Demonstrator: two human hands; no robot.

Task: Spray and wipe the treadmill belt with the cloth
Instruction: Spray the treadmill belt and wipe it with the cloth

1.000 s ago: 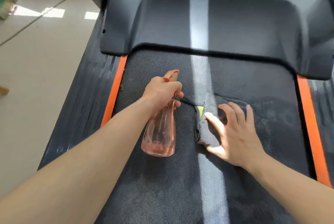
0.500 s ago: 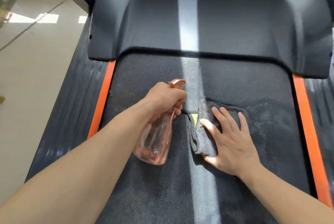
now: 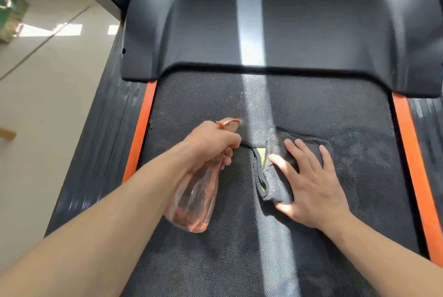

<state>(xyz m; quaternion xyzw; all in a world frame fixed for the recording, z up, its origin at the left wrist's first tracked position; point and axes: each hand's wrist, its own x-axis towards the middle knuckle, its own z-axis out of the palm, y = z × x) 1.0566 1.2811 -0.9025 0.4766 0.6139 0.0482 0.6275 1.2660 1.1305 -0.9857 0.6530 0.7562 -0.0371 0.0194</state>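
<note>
Treadmill belt (image 3: 311,109) lies under the grey cloth (image 3: 275,177) pressed by the flat right hand (image 3: 311,184); left hand (image 3: 211,143) grips the spray bottle (image 3: 194,198).

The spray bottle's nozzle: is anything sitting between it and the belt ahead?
Nothing visible. The spray bottle, in the left hand, points at bare treadmill belt. The cloth lies off to the right under the right hand.

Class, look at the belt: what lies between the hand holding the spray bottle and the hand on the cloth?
In the head view, between the left hand and right hand lies bare treadmill belt crossed by a sunlit stripe, plus the grey cloth's folded edge with its yellow-green tag.
</note>
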